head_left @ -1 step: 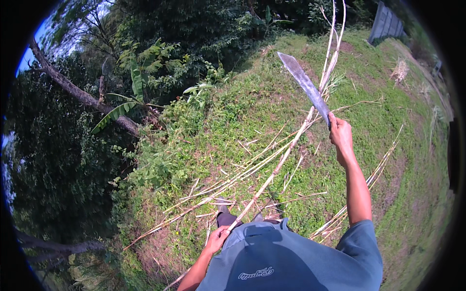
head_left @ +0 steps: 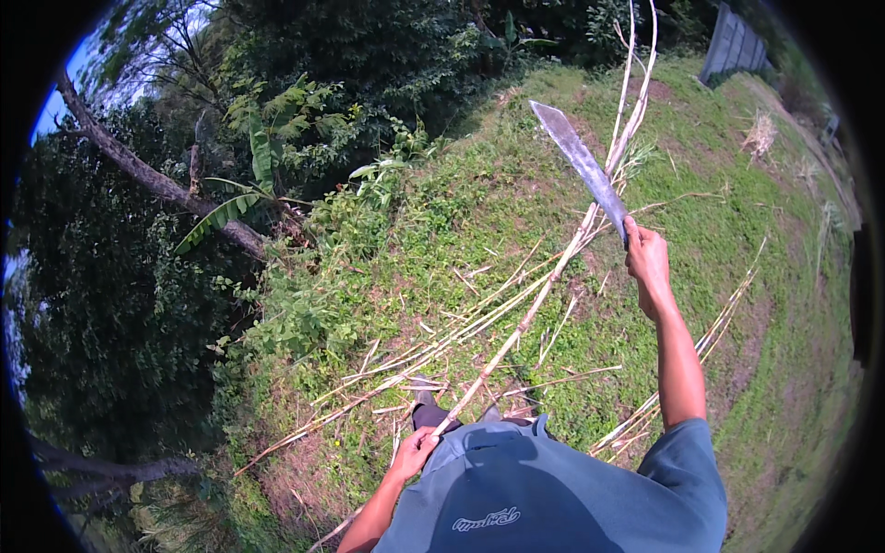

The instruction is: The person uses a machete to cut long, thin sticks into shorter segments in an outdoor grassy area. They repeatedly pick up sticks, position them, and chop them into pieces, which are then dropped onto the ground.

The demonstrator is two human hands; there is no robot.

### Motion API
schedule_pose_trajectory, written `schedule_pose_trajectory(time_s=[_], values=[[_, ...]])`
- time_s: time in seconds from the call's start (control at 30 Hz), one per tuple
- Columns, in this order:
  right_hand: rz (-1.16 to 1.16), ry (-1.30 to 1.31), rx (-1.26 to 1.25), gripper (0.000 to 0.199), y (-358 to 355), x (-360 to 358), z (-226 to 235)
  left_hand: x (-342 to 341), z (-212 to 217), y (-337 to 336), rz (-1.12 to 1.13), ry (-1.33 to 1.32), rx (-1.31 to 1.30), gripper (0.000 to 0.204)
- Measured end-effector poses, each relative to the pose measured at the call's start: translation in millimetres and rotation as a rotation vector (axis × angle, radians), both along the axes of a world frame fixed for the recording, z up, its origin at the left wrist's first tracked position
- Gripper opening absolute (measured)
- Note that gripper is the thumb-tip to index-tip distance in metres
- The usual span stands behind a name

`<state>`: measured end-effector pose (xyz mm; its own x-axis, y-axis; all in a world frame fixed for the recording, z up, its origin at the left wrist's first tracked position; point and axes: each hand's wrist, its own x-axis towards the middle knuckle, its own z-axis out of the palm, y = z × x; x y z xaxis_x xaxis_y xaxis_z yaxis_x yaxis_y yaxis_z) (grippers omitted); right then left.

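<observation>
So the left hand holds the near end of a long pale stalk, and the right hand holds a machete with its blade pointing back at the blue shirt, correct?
Not quite: the machete points away from the blue shirt, as the head view shows. The left hand does hold the pale stalk, the right hand the machete.
</observation>
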<state>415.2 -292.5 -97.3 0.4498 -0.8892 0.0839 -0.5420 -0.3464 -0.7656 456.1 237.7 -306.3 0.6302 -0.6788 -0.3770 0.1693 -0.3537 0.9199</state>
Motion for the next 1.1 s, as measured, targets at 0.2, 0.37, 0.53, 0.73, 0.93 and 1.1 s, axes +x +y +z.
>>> schedule_pose_trajectory(time_s=[0.2, 0.37, 0.53, 0.73, 0.93, 1.1], values=[[0.032, -0.092, 0.045, 0.056, 3, -13, -23, 10, -16, -13, 0.007, -0.179, 0.068, 0.029], [-0.053, -0.147, 0.067, 0.056, -15, -27, -27, -2, -13, -20, 0.009, -0.187, 0.14, 0.028], [-0.149, -0.019, -0.211, 0.055, -21, -35, -15, -3, -13, -29, -0.032, -0.336, 0.276, 0.042], [0.01, 0.13, -0.254, 0.058, 16, -47, -13, 7, -26, -33, 0.005, -0.39, 0.362, 0.051], [-0.079, -0.299, 0.131, 0.041, 1, -51, -33, 9, -20, -36, 0.055, -0.433, 0.354, 0.046], [-0.049, -0.28, -0.264, 0.051, 10, -75, -38, 16, -29, -35, 0.15, -0.569, 0.293, 0.042]])
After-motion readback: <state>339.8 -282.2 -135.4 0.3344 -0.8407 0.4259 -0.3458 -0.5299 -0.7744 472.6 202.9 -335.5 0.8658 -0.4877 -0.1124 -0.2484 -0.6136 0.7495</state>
